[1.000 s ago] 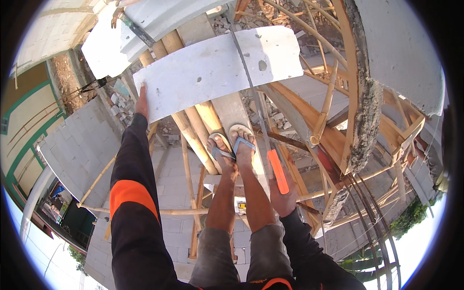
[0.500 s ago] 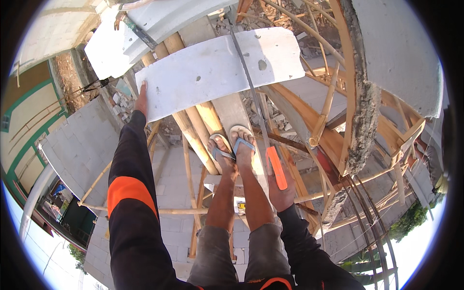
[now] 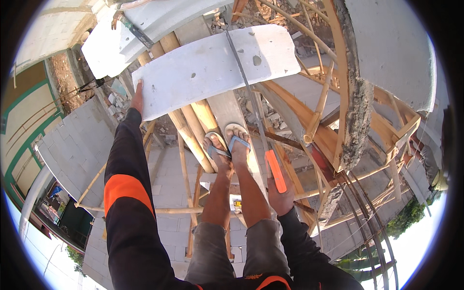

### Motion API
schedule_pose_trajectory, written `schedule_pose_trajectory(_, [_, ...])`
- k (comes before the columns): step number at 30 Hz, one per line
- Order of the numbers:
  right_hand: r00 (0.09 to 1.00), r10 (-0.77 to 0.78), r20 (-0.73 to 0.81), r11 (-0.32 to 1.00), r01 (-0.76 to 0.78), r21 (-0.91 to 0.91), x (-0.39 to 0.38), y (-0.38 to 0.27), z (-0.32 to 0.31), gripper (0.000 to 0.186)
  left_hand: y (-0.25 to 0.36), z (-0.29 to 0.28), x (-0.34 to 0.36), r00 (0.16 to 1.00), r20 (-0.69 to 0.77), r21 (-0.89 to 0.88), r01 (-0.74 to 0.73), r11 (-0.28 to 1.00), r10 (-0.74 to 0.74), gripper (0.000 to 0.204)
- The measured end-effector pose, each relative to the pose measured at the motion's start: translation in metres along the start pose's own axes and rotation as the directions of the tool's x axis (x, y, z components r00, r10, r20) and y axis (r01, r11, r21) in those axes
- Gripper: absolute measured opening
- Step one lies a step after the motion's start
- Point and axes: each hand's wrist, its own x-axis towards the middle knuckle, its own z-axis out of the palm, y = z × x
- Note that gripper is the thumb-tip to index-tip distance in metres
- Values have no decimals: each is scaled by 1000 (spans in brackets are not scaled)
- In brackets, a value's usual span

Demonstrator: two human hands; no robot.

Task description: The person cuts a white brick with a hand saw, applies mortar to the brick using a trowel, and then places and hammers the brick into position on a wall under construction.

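Observation:
A long pale lightweight concrete block (image 3: 193,89) lies across bamboo poles in front of my feet. My left hand (image 3: 137,98) grips its left end, thumb against the edge, the other fingers mostly hidden. In my right hand (image 3: 279,197) is the orange handle of a handsaw (image 3: 276,171), the fingers closed round it. The saw's dark blade runs forward across the block, right of its middle, and its tip reaches the far edge. How deep the blade sits in the block I cannot tell.
My sandalled feet stand on a narrow grey beam (image 3: 227,108) beside bamboo poles (image 3: 188,125). A hammer-like tool (image 3: 137,34) rests on another pale slab at the far left. On the right are a rough concrete edge (image 3: 357,125), timber formwork (image 3: 391,121) and upright steel bars (image 3: 369,217).
The saw has slid back toward me, its tip now nearer the block's far edge. My left hand stays on the block's end. The whole view has shifted slightly.

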Motion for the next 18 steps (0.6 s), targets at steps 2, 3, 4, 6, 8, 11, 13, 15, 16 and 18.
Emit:
schedule_pose_trajectory(2, [979,160,129,986,-164,21,21,4,6,31,-2,2,2,997,-63,87,-40,995,46,73])
schedule_pose_trajectory(3, [970,190,150,981,-195,20,17,4,6,32,-6,1,4,988,-127,178,-66,982,89,72])
schedule_pose_trajectory(4, [962,213,171,975,-220,20,15,5,8,34,-6,-3,6,988,-126,177,-67,982,90,72])
schedule_pose_trajectory(6, [1000,0,-2,999,0,-42,-19,7,2,23,2,-26,9,997,-58,72,-45,996,49,71])
schedule_pose_trajectory(8, [999,-15,-30,999,15,-32,-25,8,-5,21,8,-27,15,999,-25,83,-19,996,21,71])
schedule_pose_trajectory(11, [992,83,93,996,-87,34,15,6,2,27,2,-18,18,1000,11,89,-23,996,22,70])
schedule_pose_trajectory(13, [973,163,166,983,-174,55,13,2,0,36,4,-16,17,998,8,83,-65,994,64,69])
schedule_pose_trajectory(15, [977,172,127,984,-177,33,-21,-1,-15,38,5,-4,2,996,-76,97,-32,995,39,68])
schedule_pose_trajectory(16, [986,135,100,990,-139,34,-42,4,-22,37,9,-11,-3,995,-91,100,-35,994,44,68])
schedule_pose_trajectory(18, [994,38,99,999,-34,-41,-41,-1,-29,37,12,-11,-1,1000,-26,74,-14,997,16,69])
